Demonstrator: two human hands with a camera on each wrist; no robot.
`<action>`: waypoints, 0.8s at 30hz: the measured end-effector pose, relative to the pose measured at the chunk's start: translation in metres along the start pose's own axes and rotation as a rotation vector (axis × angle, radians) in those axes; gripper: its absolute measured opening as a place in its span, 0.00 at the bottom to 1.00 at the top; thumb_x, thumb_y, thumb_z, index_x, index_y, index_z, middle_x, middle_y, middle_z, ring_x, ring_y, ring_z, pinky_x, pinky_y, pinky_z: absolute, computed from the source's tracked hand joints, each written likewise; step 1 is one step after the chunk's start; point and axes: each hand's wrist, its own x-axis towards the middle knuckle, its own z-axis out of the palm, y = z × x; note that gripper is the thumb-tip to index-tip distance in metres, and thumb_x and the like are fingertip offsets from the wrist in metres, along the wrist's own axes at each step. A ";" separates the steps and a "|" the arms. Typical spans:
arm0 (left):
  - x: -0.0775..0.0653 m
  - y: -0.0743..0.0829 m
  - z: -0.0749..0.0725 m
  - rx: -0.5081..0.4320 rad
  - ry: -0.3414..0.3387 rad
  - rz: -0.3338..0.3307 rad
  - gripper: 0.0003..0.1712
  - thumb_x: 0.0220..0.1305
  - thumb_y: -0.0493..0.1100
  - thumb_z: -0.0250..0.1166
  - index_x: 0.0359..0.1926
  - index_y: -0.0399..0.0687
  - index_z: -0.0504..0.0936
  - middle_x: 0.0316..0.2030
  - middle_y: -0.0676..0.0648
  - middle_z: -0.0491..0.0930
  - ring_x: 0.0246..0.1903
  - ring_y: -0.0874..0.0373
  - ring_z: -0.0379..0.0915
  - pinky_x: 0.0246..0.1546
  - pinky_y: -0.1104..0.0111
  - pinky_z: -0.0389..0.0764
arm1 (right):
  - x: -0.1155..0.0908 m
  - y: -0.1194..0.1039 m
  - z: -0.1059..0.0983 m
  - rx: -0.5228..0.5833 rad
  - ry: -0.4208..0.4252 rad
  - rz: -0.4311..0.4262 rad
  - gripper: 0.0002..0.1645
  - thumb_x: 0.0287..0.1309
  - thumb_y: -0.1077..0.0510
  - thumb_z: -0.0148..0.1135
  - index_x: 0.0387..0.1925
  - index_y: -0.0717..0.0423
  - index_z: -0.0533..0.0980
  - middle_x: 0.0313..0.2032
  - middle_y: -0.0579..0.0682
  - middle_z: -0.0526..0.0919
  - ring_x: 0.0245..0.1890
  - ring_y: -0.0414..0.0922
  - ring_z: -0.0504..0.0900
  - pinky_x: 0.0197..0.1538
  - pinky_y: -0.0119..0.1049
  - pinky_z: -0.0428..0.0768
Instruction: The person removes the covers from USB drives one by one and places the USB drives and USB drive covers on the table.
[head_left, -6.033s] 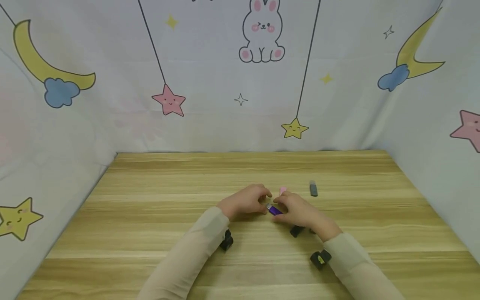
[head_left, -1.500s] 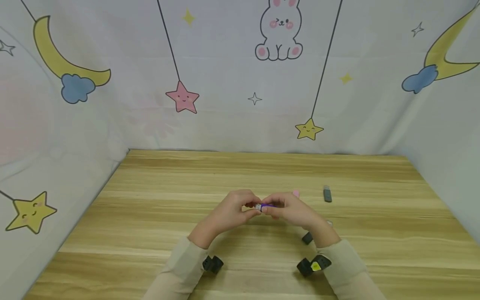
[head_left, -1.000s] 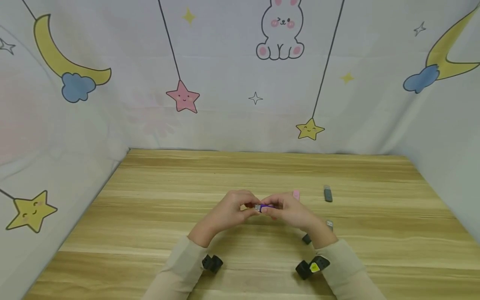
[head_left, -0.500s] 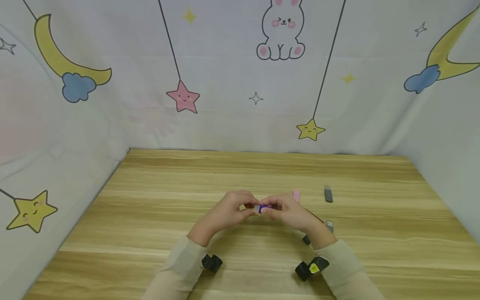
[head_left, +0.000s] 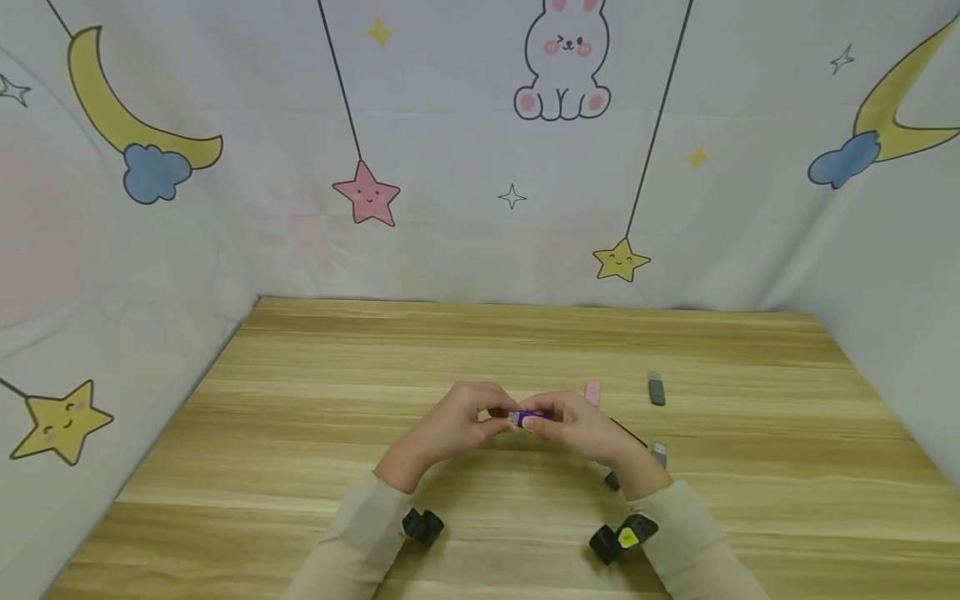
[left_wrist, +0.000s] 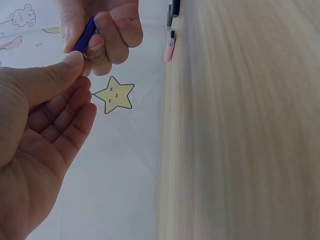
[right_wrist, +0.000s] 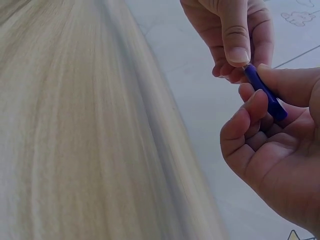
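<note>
A purple USB flash drive (head_left: 534, 414) with a silver metal plug is held between both hands above the wooden table. My left hand (head_left: 467, 422) pinches the plug end with thumb and fingers. The purple body is pinched by my right hand (head_left: 583, 427), thumb nearest the head camera. In the left wrist view the purple drive (left_wrist: 86, 36) slants between the fingertips. From the right wrist, the drive's purple body (right_wrist: 265, 95) shows along the right thumb, while the left thumb covers most of the plug.
Right of the hands lie a pink flash drive (head_left: 593, 392), a grey one (head_left: 657, 389) and another grey one (head_left: 659, 452) with a metal plug. A dark piece (head_left: 612, 481) is partly hidden by the right wrist. A patterned white cloth (head_left: 450, 250) stands behind the table (head_left: 375, 350).
Six seconds ago the right hand held the purple drive with the left fingers apart from it. Since then the left hand has taken the plug end. The last second shows almost no movement.
</note>
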 end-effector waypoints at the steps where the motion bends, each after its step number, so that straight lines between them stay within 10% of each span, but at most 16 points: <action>1: 0.000 0.000 0.000 -0.001 -0.001 0.000 0.09 0.58 0.30 0.67 0.41 0.36 0.85 0.36 0.45 0.85 0.35 0.60 0.77 0.39 0.72 0.80 | 0.000 0.000 0.000 0.000 -0.001 -0.001 0.16 0.69 0.59 0.54 0.51 0.66 0.77 0.40 0.63 0.78 0.37 0.49 0.73 0.39 0.36 0.77; 24: 0.000 -0.002 0.002 -0.003 0.001 0.019 0.09 0.58 0.30 0.67 0.41 0.36 0.85 0.36 0.45 0.85 0.35 0.59 0.78 0.40 0.72 0.80 | 0.000 0.002 -0.001 0.004 -0.002 -0.002 0.16 0.69 0.59 0.53 0.50 0.66 0.77 0.40 0.62 0.78 0.37 0.46 0.72 0.39 0.34 0.76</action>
